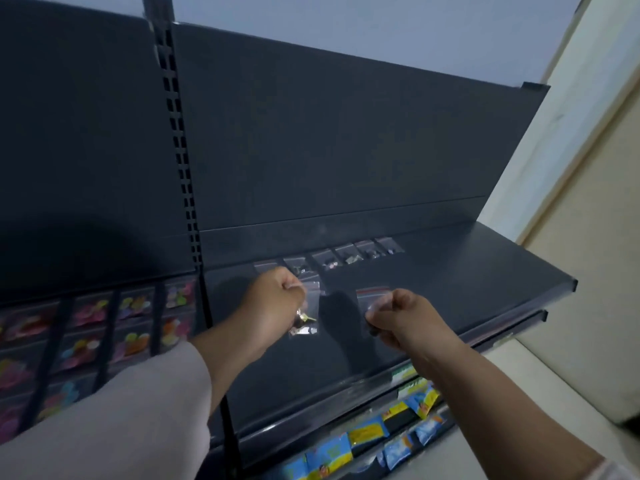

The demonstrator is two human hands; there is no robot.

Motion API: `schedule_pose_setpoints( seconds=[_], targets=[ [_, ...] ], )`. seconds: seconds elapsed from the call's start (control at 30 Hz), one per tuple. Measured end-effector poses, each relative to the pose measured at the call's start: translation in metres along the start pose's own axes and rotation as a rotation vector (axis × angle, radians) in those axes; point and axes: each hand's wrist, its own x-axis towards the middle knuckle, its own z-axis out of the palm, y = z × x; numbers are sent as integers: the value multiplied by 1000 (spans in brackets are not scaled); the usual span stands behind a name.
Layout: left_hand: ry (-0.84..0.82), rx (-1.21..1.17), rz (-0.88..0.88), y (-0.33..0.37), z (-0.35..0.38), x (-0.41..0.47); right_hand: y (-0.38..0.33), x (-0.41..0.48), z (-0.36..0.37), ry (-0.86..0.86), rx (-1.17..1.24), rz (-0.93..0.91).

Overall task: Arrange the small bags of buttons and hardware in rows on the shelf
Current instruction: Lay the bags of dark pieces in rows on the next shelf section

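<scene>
A dark shelf (450,282) holds a row of several small clear bags (349,256) along its back edge. My left hand (273,303) pinches a clear bag with small hardware (308,317) in it, held above the shelf just in front of the row's left end. To its right, my right hand (398,317) pinches another clear bag with a red zip strip (372,296) above the shelf. Each hand has its fingers curled on its bag. The contents of the right bag are mostly hidden by my fingers.
A slotted upright post (180,143) divides the dark back panels. The left shelf carries compartments of colourful items (104,327). Blue and yellow packets (367,431) hang on the level below. A pale wall (588,237) stands to the right.
</scene>
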Motion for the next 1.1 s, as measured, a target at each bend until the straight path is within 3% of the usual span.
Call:
schedule_pose_setpoints(
  seconds=[0.17,0.47,0.67,0.77,0.9,1.0,1.1],
  targets=[
    [49,94,16,-7,32,32,5,57,-15,-36,-6,1],
    [241,272,-54,-13,108,96,19,164,-51,-319,-157,51],
    [281,360,-132,-8,155,127,26,208,-64,-453,-228,6],
    [308,546,-103,-7,166,132,30,222,-69,-440,-411,-165],
    [361,930,52,-5,169,123,27,226,-84,-364,-839,-445],
    [315,1092,200,-12,165,109,33,226,-98,-378,-843,-891],
    [157,1076,224,-20,162,91,50,235,-110,-511,-863,-1174]
  ],
)
